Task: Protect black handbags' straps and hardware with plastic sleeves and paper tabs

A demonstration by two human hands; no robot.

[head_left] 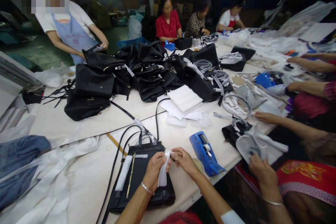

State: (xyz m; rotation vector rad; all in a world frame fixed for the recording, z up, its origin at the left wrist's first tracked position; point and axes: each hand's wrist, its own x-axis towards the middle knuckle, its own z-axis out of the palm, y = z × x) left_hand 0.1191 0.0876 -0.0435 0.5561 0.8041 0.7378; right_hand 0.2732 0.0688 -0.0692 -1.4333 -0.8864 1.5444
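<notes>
A black handbag [141,175] with a gold zipper [130,175] lies in front of me, its handles and strap stretching away over the table. A white foam strip [163,174] stands folded above its right side, and my left hand [155,168] is closed around it. My right hand [183,161] is pinched at the strip's upper end; what sits between its fingertips is too small to make out. Another white foam piece [124,173] lies along the bag's left side. Just right of my right hand is a blue tape dispenser [206,154].
Many black bags [147,70] are heaped across the table. White foam sheets [183,101] lie stacked beyond my hands. A co-worker's hands [262,171] handle a wrapped bag close on my right. Blue cloth [23,168] rests at left. Other people work around the table.
</notes>
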